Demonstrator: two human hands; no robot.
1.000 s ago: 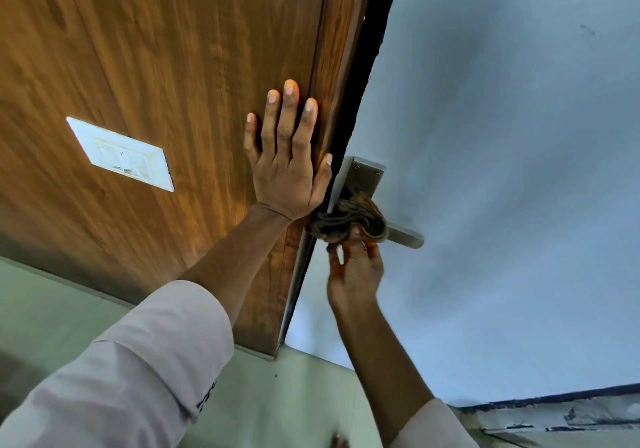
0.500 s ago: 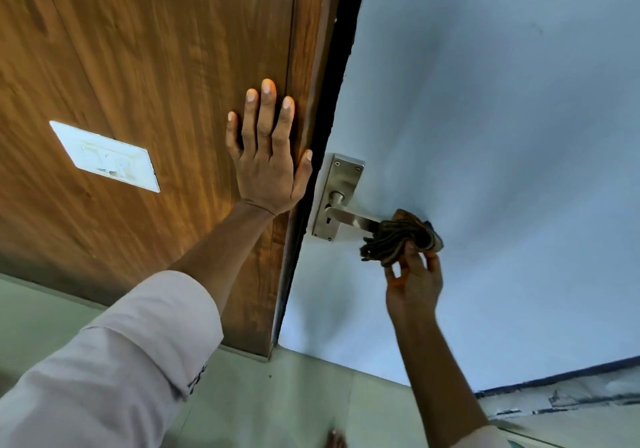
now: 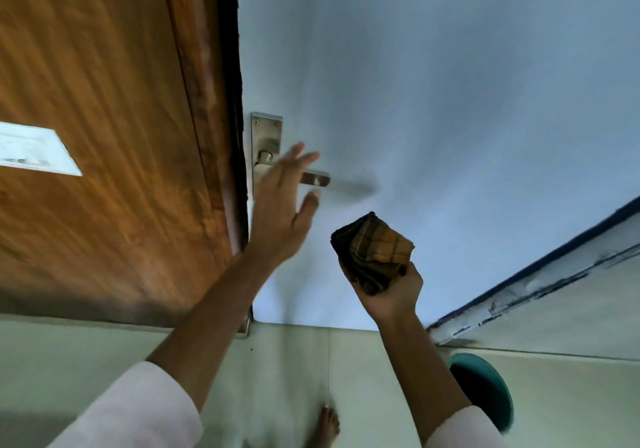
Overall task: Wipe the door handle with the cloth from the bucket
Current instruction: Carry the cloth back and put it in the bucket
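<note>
We note our left hand [image 3: 282, 205] moved off the wood, open before the door handle [image 3: 313, 178]; right hand [image 3: 391, 288] clutches the cloth [image 3: 375, 248], withdrawn.

the left hand [image 3: 280, 212] reaches up and forward, palm flat, fingers [image 3: 304, 158] spread apart. the right hand [image 3: 391, 290] sits lower, palm up, curled closed around a cloth [image 3: 374, 250].

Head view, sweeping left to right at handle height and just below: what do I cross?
White switch plate → wooden panel → metal backplate → left hand, open at the door handle → checked cloth, held in the right hand → blue-edged frame.
</note>
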